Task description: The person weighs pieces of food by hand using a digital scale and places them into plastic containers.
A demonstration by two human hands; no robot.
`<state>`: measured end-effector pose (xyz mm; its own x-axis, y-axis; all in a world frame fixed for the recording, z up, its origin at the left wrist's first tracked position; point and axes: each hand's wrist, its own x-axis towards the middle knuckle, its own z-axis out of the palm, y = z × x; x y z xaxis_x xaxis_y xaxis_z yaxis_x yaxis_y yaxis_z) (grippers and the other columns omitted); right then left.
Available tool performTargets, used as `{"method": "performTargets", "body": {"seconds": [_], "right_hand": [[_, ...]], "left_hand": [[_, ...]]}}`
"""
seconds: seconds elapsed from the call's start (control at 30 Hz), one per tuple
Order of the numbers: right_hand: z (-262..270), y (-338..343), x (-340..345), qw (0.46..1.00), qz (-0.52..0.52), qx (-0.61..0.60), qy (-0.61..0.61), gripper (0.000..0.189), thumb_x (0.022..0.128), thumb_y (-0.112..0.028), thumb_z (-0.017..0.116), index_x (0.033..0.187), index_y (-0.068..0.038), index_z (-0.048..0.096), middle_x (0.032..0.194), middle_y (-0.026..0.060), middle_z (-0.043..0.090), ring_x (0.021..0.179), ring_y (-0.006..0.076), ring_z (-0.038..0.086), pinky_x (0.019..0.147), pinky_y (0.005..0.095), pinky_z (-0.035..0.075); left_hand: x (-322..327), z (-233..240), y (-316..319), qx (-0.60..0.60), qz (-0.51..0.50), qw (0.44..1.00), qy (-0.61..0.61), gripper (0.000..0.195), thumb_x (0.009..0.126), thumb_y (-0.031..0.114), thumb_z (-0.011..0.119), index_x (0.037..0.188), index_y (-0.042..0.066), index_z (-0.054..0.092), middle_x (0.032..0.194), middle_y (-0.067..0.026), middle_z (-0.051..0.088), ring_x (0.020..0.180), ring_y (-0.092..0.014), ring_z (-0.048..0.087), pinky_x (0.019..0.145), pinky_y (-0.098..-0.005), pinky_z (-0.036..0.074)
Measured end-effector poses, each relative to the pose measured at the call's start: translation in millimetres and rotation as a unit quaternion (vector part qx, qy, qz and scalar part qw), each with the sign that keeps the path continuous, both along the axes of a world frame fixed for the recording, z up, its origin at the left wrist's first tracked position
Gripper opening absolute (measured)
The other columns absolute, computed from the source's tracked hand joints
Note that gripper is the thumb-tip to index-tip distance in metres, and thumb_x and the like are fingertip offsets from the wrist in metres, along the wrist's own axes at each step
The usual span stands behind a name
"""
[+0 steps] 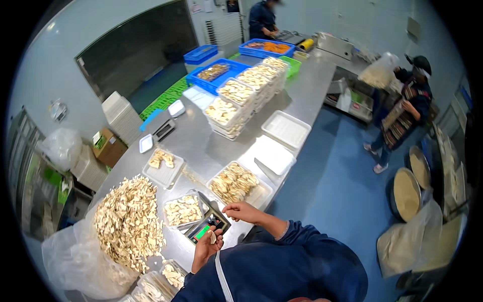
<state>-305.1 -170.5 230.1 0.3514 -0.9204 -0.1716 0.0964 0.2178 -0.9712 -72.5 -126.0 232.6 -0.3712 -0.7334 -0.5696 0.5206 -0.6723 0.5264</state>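
In my left hand [205, 247] is a pale dried slice [213, 238], which looks like sliced mushroom, held at the near edge of a digital scale [217, 219]. The scale's display glows green. A clear plastic tray [183, 210] filled with similar slices sits on its platform. My right hand [244, 212] hovers over the scale's right side, fingers bent; whether anything is pinched there cannot be made out. Just beyond it lies a white tray [260, 194] with overlapping browner slices [232, 183]. A large heap of loose slices [128, 222] spreads to the left.
Stacked filled trays [241, 98] and blue crates [219, 73] stand farther along the steel table [196, 147]. White lids or trays [275, 154] lie at its right edge. A plastic bag [83, 256] borders the heap. One person [407, 102] carries a bag at right; another person [262, 20] works at the far end.
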Motion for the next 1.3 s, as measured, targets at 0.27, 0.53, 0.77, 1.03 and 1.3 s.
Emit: {"method": "performTargets", "body": {"seconds": [0.27,0.53,0.77,1.03,1.3], "right_hand": [[-14.9,-11.9,25.9,0.999,0.045,0.003,-0.012,0.026,0.09,-0.025,0.058,0.108,-0.006,0.063,0.082,-0.0017,0.061,0.068,0.0044,0.053,0.06,0.0203,0.044],[-7.0,-16.3,22.2,0.997,0.07,0.036,0.017,0.029,0.091,-0.024,0.058,0.111,-0.004,0.063,0.085,-0.0011,0.061,0.072,0.0057,0.054,0.064,0.0217,0.047],[-22.0,-22.9,27.2,0.996,0.085,0.019,-0.017,0.028,0.089,-0.024,0.059,0.11,-0.006,0.063,0.085,-0.0007,0.062,0.073,0.0069,0.056,0.063,0.0229,0.048],[-23.4,-22.0,17.1,0.998,0.058,0.019,0.026,0.025,0.089,-0.021,0.058,0.106,-0.003,0.064,0.079,0.0011,0.061,0.066,0.0079,0.054,0.06,0.0237,0.046],[-30.1,-26.1,10.0,0.996,0.068,0.043,0.043,0.022,0.09,-0.016,0.057,0.105,0.0,0.063,0.077,-0.0003,0.058,0.065,0.0062,0.052,0.058,0.0212,0.043]], "left_hand": [[17.2,13.2,11.7,-0.003,0.042,0.999,-0.007,0.031,0.099,0.026,0.041,0.12,0.005,0.05,0.099,-0.0072,0.06,0.083,-0.018,0.059,0.073,-0.0307,0.051],[28.3,-13.6,4.1,-0.02,0.045,0.999,0.017,0.038,0.1,0.038,0.037,0.111,0.005,0.053,0.092,-0.0055,0.059,0.08,-0.018,0.057,0.07,-0.0314,0.049],[34.4,-4.0,7.3,-0.049,0.061,0.996,0.053,0.035,0.098,0.034,0.04,0.119,0.008,0.05,0.092,-0.0044,0.06,0.077,-0.015,0.057,0.065,-0.027,0.048],[94.3,42.8,-17.1,-0.105,0.215,0.965,-0.108,0.041,0.095,0.024,0.051,0.132,0.007,0.042,0.104,-0.0101,0.059,0.078,-0.016,0.056,0.069,-0.0255,0.048],[132.4,52.1,-26.5,-0.074,0.061,0.937,-0.337,0.055,0.091,0.019,0.053,0.138,0.006,0.028,0.1,-0.0044,0.06,0.076,-0.013,0.057,0.06,-0.0237,0.044]]}}
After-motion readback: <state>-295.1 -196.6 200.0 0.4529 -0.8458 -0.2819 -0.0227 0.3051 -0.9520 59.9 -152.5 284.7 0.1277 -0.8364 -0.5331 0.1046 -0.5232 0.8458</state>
